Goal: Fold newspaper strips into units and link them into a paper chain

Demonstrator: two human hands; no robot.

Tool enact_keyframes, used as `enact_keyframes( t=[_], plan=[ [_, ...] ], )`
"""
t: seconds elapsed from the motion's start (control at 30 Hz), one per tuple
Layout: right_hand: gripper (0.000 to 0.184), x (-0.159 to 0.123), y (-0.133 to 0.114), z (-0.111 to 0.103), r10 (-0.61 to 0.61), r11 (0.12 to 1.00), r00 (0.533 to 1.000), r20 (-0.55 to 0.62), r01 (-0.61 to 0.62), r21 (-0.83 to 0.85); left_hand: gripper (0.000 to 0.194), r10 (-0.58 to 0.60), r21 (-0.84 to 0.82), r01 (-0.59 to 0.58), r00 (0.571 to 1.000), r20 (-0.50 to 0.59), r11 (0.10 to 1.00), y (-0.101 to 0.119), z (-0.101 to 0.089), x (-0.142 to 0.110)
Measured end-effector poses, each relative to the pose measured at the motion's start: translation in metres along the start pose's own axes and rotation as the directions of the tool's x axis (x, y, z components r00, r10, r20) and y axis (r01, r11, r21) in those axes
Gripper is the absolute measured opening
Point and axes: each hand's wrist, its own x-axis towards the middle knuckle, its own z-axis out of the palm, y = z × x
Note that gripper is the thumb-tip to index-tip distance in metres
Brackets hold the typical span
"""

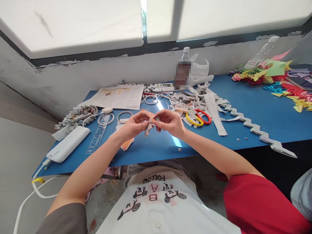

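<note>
Both hands meet above the near edge of the blue table (pixel 255 110). Left hand (pixel 133 125) and right hand (pixel 170 122) each pinch a small folded newspaper piece (pixel 148 126), held clear of the surface. Judgement: press creases with the fingertips, keep edges aligned. The fold itself is mostly hidden by fingers; print is illegible.

Blue desk (pixel 255 110), newspaper sheet (pixel 117 97) at its far left, white power bank (pixel 68 143) at its near left edge, yellow and red scissors (pixel 198 117) mid-desk, blurred bottle (pixel 183 70) at the back, coloured paper pieces (pixel 273 73) far right.
</note>
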Motion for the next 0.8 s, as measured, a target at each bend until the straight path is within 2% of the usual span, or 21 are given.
enact_keyframes(
  t=[0.27, 0.37, 0.57, 0.7, 0.8],
  plan=[
    [0.027, -0.001, 0.005, 0.003, -0.011, 0.996, 1.000, 0.002, 0.011, 0.090, 0.020, 0.028, -0.023, -0.026, 0.997, 0.078, 0.999, 0.001, 0.004, 0.001],
    [0.025, -0.001, 0.009, 0.001, -0.024, 0.998, 1.000, 0.011, 0.023, 0.062, 0.021, 0.047, 0.014, -0.048, 0.997, 0.057, 0.999, 0.001, 0.005, -0.001],
    [0.018, -0.004, 0.013, -0.001, -0.219, 0.955, 0.976, -0.007, 0.213, -0.208, 0.022, 0.142, 0.207, -0.131, 0.989, -0.039, 0.970, -0.002, 0.000, -0.004],
    [0.015, -0.004, 0.010, -0.002, -0.288, 0.877, 0.958, 0.006, 0.266, -0.399, 0.020, 0.154, 0.237, -0.143, 0.988, -0.030, 0.961, -0.003, 0.000, -0.004],
    [0.014, -0.002, 0.007, -0.004, -0.335, 0.822, 0.940, 0.061, 0.323, -0.469, 0.020, 0.157, 0.241, -0.146, 0.987, -0.028, 0.959, 0.000, 0.004, -0.005]
  ],
)
